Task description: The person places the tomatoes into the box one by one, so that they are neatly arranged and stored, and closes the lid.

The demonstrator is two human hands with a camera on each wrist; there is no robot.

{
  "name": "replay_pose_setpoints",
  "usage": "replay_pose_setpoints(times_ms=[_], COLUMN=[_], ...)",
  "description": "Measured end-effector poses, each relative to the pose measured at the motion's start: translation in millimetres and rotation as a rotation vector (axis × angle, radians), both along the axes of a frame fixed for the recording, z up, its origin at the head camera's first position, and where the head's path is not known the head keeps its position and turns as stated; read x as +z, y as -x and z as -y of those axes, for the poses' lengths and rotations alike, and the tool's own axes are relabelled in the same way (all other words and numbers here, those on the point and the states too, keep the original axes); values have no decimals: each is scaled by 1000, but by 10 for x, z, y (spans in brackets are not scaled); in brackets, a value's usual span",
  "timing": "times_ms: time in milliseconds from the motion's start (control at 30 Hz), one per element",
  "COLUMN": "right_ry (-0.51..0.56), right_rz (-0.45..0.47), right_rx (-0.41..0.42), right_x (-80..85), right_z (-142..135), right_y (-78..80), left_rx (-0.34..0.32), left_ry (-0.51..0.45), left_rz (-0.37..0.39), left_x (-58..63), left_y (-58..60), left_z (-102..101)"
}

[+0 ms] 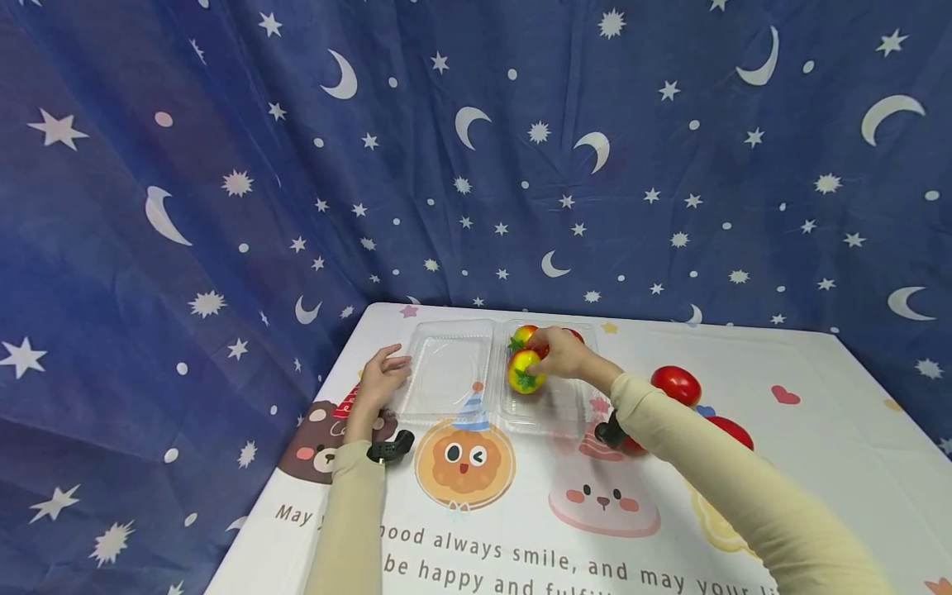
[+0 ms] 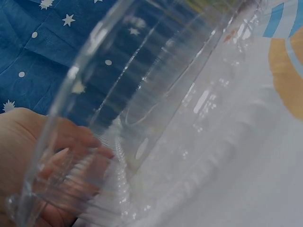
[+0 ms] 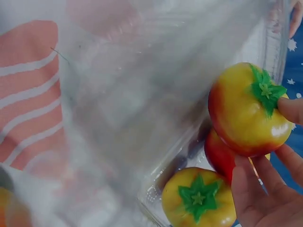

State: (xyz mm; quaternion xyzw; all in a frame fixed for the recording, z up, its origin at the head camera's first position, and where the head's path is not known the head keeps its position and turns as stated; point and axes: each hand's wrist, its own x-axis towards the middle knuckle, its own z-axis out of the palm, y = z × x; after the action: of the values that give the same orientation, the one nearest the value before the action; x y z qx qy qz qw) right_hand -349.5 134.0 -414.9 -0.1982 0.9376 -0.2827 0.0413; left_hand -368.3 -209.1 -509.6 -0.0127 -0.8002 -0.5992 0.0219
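My right hand holds a yellow-and-red toy tomato with a green star-shaped leaf top, over one half of a clear plastic clamshell box. In the right wrist view, thumb and fingers grip this tomato at its side. Below it, another tomato sits in the box, with a redder one partly hidden behind the held one. My left hand is at the left edge of the box's other half, fingers loosely bent. In the left wrist view, its fingers show through the clear wall.
Right of the box lie a red tomato and another red one, partly behind the right sleeve. A third red piece shows by the wrist camera. A starry blue curtain hangs behind the printed tablecloth.
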Motion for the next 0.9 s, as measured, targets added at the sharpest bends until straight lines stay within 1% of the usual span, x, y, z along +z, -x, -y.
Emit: replay_pose_setpoints(times_ms=[200,433,600,767,900], right_ry=[-30,-45,-53,-70,-69], right_rz=[-6,-20,-18,-14,2], right_rx=[-6,-9,0,-16,-19], right_x=[-37,-40,-14,40,62], right_z=[31,33,16,-16,-21], right_y=[-26,-16,-21,-22,-18], left_rx=[-5,-2,-4,-13,-8], left_ry=[0,-2,1,9,9], left_rz=[-3,-9,-6,-10,-12], left_x=[-8,-18,-22,-15,-3], left_y=[-13,5,8,10,8], left_z=[-1,2,-7,-7,3])
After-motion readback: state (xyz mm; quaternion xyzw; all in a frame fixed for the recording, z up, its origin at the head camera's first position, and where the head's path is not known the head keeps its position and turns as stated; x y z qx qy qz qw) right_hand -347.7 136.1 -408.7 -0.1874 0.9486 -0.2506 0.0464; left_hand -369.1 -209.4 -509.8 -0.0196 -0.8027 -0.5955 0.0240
